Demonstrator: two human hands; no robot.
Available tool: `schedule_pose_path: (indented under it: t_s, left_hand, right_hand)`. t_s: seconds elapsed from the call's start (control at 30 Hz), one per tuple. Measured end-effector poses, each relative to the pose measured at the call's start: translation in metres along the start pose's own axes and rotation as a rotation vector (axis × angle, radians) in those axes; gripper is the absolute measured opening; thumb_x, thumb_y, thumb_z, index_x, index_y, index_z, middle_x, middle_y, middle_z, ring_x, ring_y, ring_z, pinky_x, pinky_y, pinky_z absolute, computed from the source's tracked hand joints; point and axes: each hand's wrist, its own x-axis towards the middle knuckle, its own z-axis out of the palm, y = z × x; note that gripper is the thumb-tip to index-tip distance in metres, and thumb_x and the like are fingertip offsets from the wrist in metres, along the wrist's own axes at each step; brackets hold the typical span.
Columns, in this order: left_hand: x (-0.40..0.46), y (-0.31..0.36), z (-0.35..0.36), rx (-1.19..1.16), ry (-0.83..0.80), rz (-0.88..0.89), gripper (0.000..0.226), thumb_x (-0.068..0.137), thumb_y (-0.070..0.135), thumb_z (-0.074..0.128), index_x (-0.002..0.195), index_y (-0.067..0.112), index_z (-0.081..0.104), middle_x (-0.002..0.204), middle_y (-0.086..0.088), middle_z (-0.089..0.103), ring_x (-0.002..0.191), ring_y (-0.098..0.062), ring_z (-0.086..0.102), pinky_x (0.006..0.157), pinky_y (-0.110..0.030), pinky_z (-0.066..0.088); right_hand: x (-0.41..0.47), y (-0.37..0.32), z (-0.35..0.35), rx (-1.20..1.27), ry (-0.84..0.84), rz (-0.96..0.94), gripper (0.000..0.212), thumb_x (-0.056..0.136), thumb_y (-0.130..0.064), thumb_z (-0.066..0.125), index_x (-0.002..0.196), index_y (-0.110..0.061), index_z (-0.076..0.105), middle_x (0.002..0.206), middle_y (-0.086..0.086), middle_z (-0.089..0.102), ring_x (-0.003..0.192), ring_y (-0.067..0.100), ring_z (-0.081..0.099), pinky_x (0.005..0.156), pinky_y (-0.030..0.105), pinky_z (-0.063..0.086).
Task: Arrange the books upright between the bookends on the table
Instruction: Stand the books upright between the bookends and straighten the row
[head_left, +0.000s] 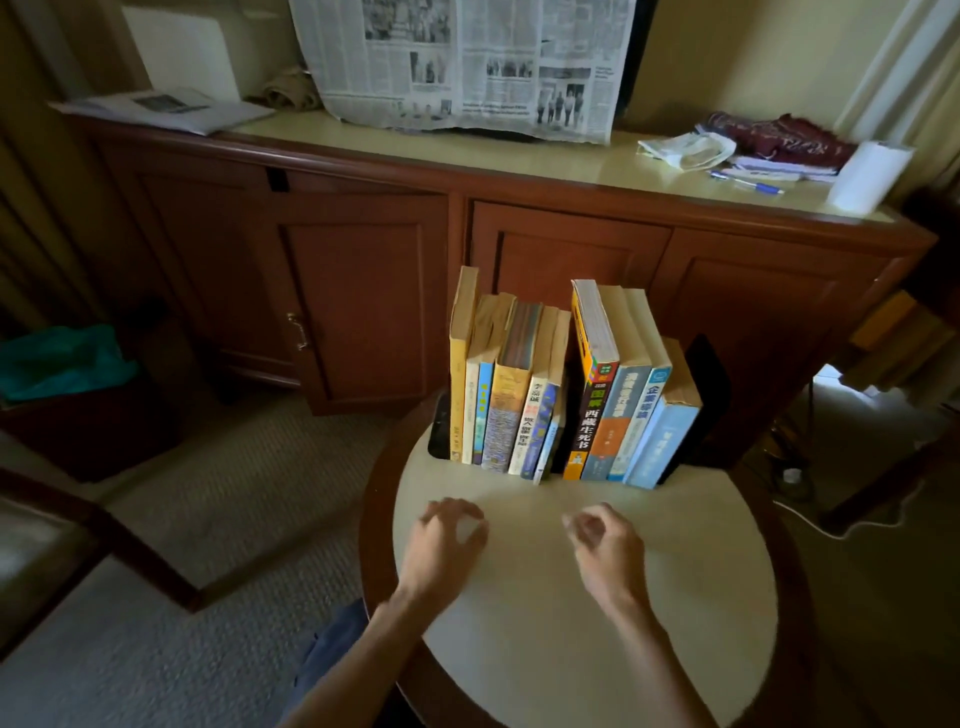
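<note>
Books stand upright in a row at the far side of the round table, just beyond both hands, spines facing the person. A dark bookend closes the row ahead of the left hand, and another dark bookend closes it past the right hand. A narrow gap splits the row into two groups, and the books beyond the right hand lean slightly toward their bookend. Both hands hover low over the tabletop, near each other but apart, fingers loosely curled and holding nothing, short of the books. Farther off, behind the books, a wooden sideboard carries a draped newspaper.
</note>
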Motion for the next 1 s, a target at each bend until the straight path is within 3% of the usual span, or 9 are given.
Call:
schedule_pose_path:
  t_s: [0.1,0.17,0.27,0.37,0.47,0.53,0.67,0.77,1.0]
  left_hand:
    - [0.035,-0.015,-0.022,0.059,0.053,-0.076,0.032,0.089,0.038,0.071,0.115,0.022,0.064,0.123,0.003,0.061,0.110,-0.011,0.050,0.086,-0.024,0.047]
    - [0.057,-0.017,-0.031,0.122,0.033,-0.086,0.052,0.084,0.043,0.075,0.127,0.021,0.056,0.128,0.001,0.058,0.115,-0.015,0.047,0.097,-0.033,0.042]
    - [0.082,-0.023,-0.030,0.153,0.014,-0.134,0.090,0.073,0.053,0.080,0.146,0.022,0.037,0.139,-0.001,0.048,0.128,-0.022,0.039,0.110,-0.042,0.032]
    - [0.097,-0.030,-0.018,0.196,0.010,-0.162,0.111,0.064,0.073,0.074,0.152,0.025,0.027,0.153,0.000,0.035,0.141,-0.025,0.027,0.118,-0.046,0.020]
    - [0.099,-0.030,-0.009,0.317,0.014,-0.140,0.115,0.061,0.088,0.061,0.153,0.029,0.027,0.160,0.001,0.023,0.146,-0.027,0.017,0.120,-0.047,0.013]
    - [0.098,-0.029,-0.007,0.363,0.027,-0.119,0.116,0.059,0.093,0.055,0.153,0.030,0.027,0.161,0.001,0.022,0.146,-0.028,0.015,0.119,-0.047,0.013]
    - [0.101,-0.029,-0.001,0.369,0.055,-0.124,0.128,0.048,0.104,0.044,0.154,0.034,0.024,0.162,0.003,0.020,0.145,-0.028,0.012,0.119,-0.048,0.014]
    - [0.105,-0.027,0.006,0.374,0.071,-0.158,0.133,0.044,0.108,0.037,0.155,0.035,0.025,0.163,0.003,0.019,0.146,-0.028,0.010,0.120,-0.050,0.012]
    - [0.106,-0.025,0.006,0.352,0.086,-0.190,0.130,0.043,0.108,0.037,0.153,0.038,0.029,0.163,0.006,0.018,0.147,-0.026,0.008,0.120,-0.050,0.011]
  right_hand:
    - [0.010,-0.019,0.029,0.025,-0.037,-0.085,0.021,0.080,-0.023,0.081,0.091,-0.012,0.066,0.069,0.000,0.061,0.064,0.017,0.056,0.059,0.013,0.037]
    - [0.029,-0.028,0.040,0.019,-0.056,-0.102,0.021,0.079,-0.024,0.082,0.085,-0.012,0.065,0.061,-0.003,0.055,0.055,0.011,0.049,0.056,0.016,0.034]
    - [0.052,-0.025,0.048,-0.020,-0.067,-0.102,0.039,0.079,-0.028,0.081,0.060,-0.006,0.055,0.051,0.003,0.052,0.046,0.011,0.039,0.052,0.028,0.031]
    - [0.058,-0.014,0.048,-0.024,-0.036,-0.095,0.036,0.077,-0.031,0.081,0.063,-0.007,0.058,0.054,0.003,0.057,0.048,0.016,0.046,0.049,0.025,0.034]
    - [0.064,-0.009,0.050,-0.060,-0.050,-0.129,0.038,0.077,-0.034,0.081,0.067,-0.007,0.057,0.052,-0.006,0.047,0.048,0.013,0.039,0.047,0.017,0.029]
    - [0.069,-0.008,0.052,-0.115,-0.066,-0.161,0.043,0.077,-0.040,0.079,0.062,-0.011,0.052,0.049,-0.006,0.039,0.049,0.015,0.033,0.047,0.025,0.028]
    - [0.070,-0.010,0.054,-0.185,-0.068,-0.146,0.043,0.077,-0.049,0.077,0.069,-0.011,0.057,0.054,-0.005,0.045,0.053,0.020,0.040,0.054,0.031,0.032]
    - [0.072,-0.013,0.053,-0.239,-0.096,-0.151,0.049,0.077,-0.053,0.075,0.061,-0.016,0.047,0.049,-0.004,0.044,0.046,0.017,0.040,0.049,0.033,0.029]
    - [0.074,-0.015,0.052,-0.248,-0.101,-0.145,0.050,0.078,-0.054,0.073,0.061,-0.010,0.055,0.050,0.003,0.053,0.043,0.019,0.041,0.045,0.031,0.029]
